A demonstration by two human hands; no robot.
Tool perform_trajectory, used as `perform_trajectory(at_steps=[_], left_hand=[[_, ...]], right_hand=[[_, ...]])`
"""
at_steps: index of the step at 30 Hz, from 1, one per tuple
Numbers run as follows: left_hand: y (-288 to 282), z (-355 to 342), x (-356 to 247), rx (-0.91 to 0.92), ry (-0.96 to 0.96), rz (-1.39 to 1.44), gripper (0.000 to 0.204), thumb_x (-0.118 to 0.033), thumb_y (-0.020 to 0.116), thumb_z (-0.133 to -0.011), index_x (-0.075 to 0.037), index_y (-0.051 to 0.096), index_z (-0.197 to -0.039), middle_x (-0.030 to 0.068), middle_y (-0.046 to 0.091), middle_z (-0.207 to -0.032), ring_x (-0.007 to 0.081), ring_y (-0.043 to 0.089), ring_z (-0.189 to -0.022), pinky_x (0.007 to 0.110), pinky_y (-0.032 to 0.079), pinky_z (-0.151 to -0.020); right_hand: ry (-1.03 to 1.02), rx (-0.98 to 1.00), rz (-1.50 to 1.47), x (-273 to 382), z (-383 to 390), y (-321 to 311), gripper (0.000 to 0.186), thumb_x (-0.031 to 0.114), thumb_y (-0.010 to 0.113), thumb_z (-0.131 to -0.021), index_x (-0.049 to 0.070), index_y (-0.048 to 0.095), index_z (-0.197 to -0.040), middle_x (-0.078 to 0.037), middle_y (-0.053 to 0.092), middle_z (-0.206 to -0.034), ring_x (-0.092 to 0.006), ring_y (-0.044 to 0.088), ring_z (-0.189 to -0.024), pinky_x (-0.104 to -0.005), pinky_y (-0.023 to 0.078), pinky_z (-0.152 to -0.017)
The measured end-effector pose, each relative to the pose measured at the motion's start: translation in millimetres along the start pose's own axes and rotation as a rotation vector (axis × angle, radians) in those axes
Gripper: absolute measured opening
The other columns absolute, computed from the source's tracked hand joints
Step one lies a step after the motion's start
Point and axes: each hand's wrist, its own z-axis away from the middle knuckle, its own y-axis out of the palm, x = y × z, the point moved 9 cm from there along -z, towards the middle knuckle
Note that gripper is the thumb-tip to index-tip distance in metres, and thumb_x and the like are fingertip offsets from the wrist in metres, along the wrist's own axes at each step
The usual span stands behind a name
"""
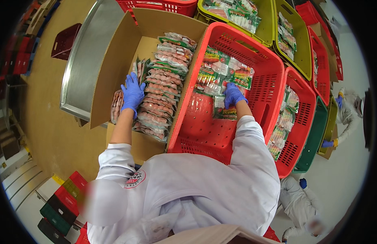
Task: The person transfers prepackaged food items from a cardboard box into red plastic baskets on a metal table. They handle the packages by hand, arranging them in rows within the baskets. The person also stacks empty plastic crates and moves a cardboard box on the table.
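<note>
Inside a cardboard box (pixel 115 61), clear vacuum packs of sausages (pixel 162 85) stand on edge in a long row. My left hand (pixel 132 92), in a blue glove, rests with fingers spread against the packs on the box's left side. A single sausage pack (pixel 117 106) leans beside that wrist. To the right, a red crate (pixel 200 130) holds several flat sausage packs with green labels (pixel 213 67) in its far part. My gloved right hand (pixel 234 95) has its fingers curled over a sausage pack (pixel 221 110) there; its fingertips are partly hidden.
A steel table (pixel 84 61) lies left of the box. Olive crates (pixel 263 28) and another red crate (pixel 296 130) with packs stand beyond and right, beside a green crate (pixel 308 146). Two people in white (pixel 351 105) are at the right. Stacked crates (pixel 60 203) stand lower left.
</note>
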Motion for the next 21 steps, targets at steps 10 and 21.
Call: perform_trajectory(at_steps=[10, 21], left_hand=[[1.0, 3.5, -1.2, -0.147, 0.091, -0.012, 0.066, -0.029, 0.049, -0.083, 0.002, 0.018, -0.133, 0.0307, 0.028, -0.131, 0.0436, 0.041, -0.112, 0.051, 0.024, -0.098], [13.7, 0.3, 2.9, -0.083, 0.091, 0.082, 0.071, -0.029, 0.053, -0.08, 0.004, 0.019, -0.133, 0.033, 0.023, -0.132, 0.0484, 0.037, -0.114, 0.05, 0.018, -0.101]], right_hand=[[0.051, -0.261, -0.106, 19.3, 83.6, 30.8, 0.056, 0.035, 0.077, -0.043, 0.012, 0.064, -0.092, -0.014, 0.054, -0.092, -0.0313, 0.052, -0.09, -0.0365, 0.044, -0.081], [-0.386, -1.427, -0.105, 137.7, 213.3, -280.5, 0.052, 0.019, 0.078, -0.05, 0.003, 0.06, -0.096, -0.018, 0.056, -0.101, -0.0325, 0.052, -0.095, -0.0379, 0.042, -0.085]])
